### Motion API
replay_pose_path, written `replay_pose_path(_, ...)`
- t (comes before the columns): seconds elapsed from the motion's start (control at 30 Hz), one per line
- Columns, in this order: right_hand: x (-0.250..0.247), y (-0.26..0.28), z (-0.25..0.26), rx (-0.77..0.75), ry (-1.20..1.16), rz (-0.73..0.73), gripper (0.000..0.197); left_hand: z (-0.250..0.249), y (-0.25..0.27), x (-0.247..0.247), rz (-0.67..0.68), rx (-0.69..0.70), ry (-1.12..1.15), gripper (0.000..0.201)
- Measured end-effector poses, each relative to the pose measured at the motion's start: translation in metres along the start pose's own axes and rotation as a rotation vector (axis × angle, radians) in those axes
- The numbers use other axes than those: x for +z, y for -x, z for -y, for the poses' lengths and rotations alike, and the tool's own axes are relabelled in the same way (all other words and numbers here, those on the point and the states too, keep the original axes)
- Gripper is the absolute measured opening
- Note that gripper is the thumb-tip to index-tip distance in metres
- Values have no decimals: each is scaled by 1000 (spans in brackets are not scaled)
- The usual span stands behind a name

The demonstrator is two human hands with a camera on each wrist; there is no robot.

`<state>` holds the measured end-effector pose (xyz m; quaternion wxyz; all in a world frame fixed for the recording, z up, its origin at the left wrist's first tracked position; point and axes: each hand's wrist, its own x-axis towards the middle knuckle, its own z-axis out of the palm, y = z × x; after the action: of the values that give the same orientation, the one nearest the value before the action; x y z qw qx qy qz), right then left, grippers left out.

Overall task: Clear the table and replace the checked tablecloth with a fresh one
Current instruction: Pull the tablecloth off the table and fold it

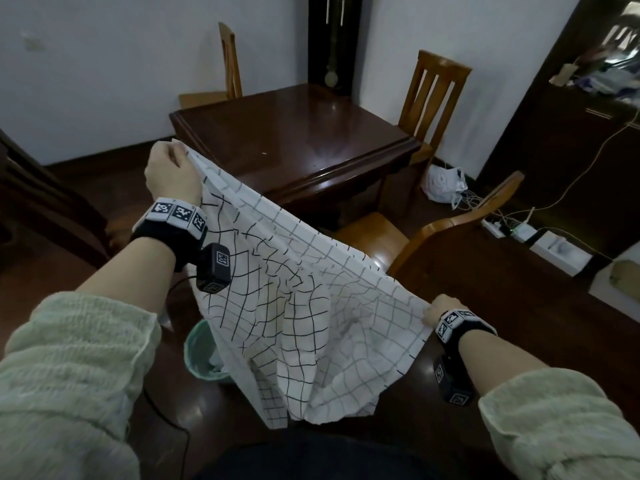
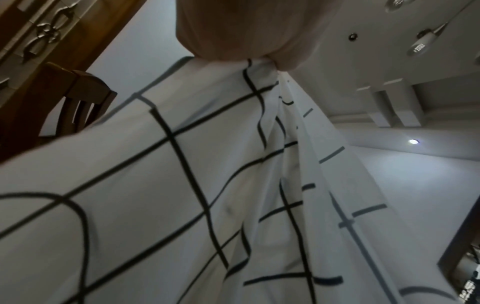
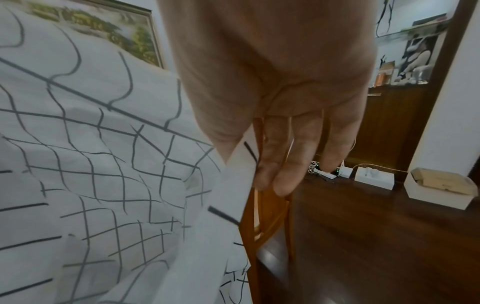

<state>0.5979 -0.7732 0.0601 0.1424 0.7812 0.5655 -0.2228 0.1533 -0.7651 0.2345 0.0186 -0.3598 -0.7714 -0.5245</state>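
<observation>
White checked tablecloth (image 1: 304, 306) is hanging in mid-air, stretched between two hands in the centre of the head view.

Left hand (image 1: 171, 174), at centre left, is gripping one bunched corner with curled fingers; right hand (image 1: 441, 308), at lower right, is pinching the opposite edge between thumb and fingertips (image 3: 283, 183). Cloth is sagging in folds between them, its lower part draping over a green bin (image 1: 201, 355) on the floor. Dark wooden table (image 1: 294, 133) is standing bare beyond it at upper centre, with wooden chairs (image 1: 429, 98) around it.
</observation>
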Motion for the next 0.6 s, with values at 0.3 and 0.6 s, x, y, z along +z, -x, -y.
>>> replay_pose_path(0.3, -23, 0, -35, 82, -284, -194, 24, -17, 2, 15, -12, -7, -7, 33)
replay_pose_path(0.6, 23, 25, -23, -93, -340, 132, 30, -47, 50, 55, 174, 199, 168, 26)
